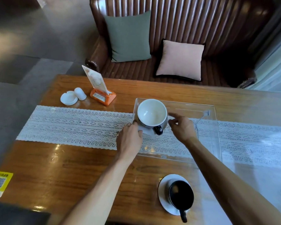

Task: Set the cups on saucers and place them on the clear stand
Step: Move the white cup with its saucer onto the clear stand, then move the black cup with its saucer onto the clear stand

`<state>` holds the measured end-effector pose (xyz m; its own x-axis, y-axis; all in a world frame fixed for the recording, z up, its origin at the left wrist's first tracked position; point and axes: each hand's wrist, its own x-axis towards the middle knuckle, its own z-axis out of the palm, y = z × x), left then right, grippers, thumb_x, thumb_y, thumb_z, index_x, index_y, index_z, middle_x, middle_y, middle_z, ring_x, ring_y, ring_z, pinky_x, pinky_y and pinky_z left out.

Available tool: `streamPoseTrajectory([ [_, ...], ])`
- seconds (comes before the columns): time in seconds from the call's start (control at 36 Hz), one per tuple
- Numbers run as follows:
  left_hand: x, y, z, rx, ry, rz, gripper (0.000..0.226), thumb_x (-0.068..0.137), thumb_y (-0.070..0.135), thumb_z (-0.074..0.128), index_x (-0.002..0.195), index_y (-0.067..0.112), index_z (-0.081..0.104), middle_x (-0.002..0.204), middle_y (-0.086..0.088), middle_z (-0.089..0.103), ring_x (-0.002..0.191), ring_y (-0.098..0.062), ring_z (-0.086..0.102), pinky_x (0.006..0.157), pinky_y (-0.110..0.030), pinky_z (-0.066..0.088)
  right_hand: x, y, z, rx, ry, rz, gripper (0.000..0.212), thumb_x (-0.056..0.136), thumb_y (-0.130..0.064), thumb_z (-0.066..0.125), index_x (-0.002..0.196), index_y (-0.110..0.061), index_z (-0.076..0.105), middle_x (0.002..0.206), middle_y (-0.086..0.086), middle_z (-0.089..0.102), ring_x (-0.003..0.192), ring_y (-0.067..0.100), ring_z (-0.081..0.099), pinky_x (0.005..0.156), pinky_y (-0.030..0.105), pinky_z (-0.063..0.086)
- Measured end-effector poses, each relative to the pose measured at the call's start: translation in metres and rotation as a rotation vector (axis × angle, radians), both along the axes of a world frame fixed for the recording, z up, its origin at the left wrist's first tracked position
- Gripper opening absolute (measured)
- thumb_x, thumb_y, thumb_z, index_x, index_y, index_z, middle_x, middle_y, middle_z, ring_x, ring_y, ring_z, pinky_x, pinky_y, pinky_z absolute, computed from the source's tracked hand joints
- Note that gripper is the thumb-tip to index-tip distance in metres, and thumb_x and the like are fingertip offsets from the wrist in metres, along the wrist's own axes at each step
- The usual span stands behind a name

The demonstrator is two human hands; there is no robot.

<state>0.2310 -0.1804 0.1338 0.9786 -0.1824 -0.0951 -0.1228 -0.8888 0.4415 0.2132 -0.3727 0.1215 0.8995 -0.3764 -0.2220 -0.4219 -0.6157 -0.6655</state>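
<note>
A white cup (152, 112) with a grey outside and a black handle sits on a white saucer (147, 130) at the left end of the clear stand (214, 137). My left hand (130, 140) is at the saucer's left edge, fingers curled against it. My right hand (182, 126) hovers just right of the cup, fingers apart and holding nothing. A black cup (181, 194) with its handle pointing toward me rests on a second white saucer (163, 198) on the table, near the front edge.
The wooden table (71, 168) has a white lace runner (71, 125) across it. At the back left stand a white ashtray (69, 98), a small white holder (80, 93) and an orange menu stand (102, 96). A yellow QR card (0, 184) lies front left. A leather sofa with cushions is behind.
</note>
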Motion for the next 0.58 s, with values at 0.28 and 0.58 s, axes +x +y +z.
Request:
streamPoseTrajectory([
  [0.28, -0.051, 0.043, -0.017, -0.484, -0.049, -0.164, 0.031, 0.091, 0.041, 0.053, 0.121, 0.037, 0.060, 0.100, 0.020, 0.059, 0.056, -0.007, 0.059, 0.063, -0.038, 0.055, -0.110, 0.020, 0.007, 0.086, -0.244, -0.193, 0.026, 0.094, -0.026, 0.057, 0.114, -0.038, 0.068, 0.107, -0.012, 0.069, 0.086, -0.005, 0.064, 0.069, 0.005, 0.043],
  [0.58, -0.109, 0.073, -0.078, -0.521, 0.284, -0.460, 0.034, 0.085, 0.047, 0.058, 0.119, 0.045, 0.058, 0.104, 0.021, 0.060, 0.063, -0.010, 0.061, 0.066, -0.037, 0.057, -0.251, 0.053, -0.034, 0.095, -0.108, -0.503, 0.031, 0.092, -0.019, 0.059, 0.103, -0.047, 0.067, 0.106, -0.019, 0.066, 0.091, -0.009, 0.061, 0.069, 0.012, 0.046],
])
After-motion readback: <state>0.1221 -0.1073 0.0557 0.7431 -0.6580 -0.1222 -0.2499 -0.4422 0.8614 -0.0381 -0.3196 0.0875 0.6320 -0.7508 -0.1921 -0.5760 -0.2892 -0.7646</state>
